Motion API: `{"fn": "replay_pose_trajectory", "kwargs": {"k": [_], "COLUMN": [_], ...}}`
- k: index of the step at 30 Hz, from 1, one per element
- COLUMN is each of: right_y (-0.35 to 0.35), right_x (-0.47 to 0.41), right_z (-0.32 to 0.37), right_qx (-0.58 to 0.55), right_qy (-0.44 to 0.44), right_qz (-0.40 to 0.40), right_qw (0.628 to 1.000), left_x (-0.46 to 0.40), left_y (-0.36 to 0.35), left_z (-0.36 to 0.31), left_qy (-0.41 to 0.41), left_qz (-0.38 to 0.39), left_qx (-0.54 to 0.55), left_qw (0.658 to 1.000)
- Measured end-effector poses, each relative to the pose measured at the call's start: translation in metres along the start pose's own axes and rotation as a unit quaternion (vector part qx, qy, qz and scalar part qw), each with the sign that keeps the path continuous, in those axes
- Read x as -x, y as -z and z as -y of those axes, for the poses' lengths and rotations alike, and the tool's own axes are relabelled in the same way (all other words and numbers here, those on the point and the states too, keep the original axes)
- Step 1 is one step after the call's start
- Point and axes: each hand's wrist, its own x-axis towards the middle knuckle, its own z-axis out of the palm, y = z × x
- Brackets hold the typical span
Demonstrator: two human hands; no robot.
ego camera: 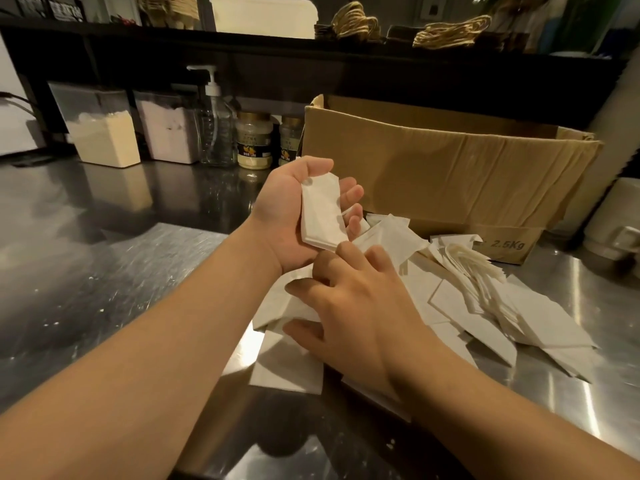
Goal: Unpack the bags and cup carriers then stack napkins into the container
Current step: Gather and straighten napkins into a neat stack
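Note:
My left hand [287,216] is raised palm-up above the counter and grips a neat stack of white napkins [322,213], thumb over its top edge and fingers curled round the far side. Below it my right hand [353,306] lies palm-down with spread fingers on a loose heap of white napkins [485,306] scattered over the steel counter; the fingertips touch the napkins near my left wrist. An open brown cardboard box [433,174] stands just behind the heap.
The steel counter [104,271] stretches to the left. Along the back stand two clear tubs of powder [104,133], a pump bottle [214,126] and two jars [254,140]. A white vessel [613,223] sits at the right edge. A dark shelf with coils of twine handles [450,32] runs overhead.

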Motion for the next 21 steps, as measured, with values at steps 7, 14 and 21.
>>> {"fn": "replay_pose_trajectory", "kwargs": {"k": [7, 14, 21], "right_y": [-0.010, -0.017, -0.007], "right_x": [-0.006, -0.008, -0.002], "right_z": [0.007, 0.006, -0.002], "right_qx": [0.039, 0.039, -0.022], "right_qy": [0.011, 0.020, 0.007], "right_qz": [-0.027, -0.039, -0.087], "right_qw": [0.999, 0.998, 0.996], "left_x": [0.001, 0.001, 0.003], "left_y": [-0.001, -0.003, -0.002], "left_z": [-0.002, 0.000, -0.001], "left_qy": [-0.007, -0.005, 0.000], "left_qz": [-0.009, -0.021, -0.024], "left_qx": [0.015, 0.017, 0.018], "left_qw": [1.000, 1.000, 1.000]}}
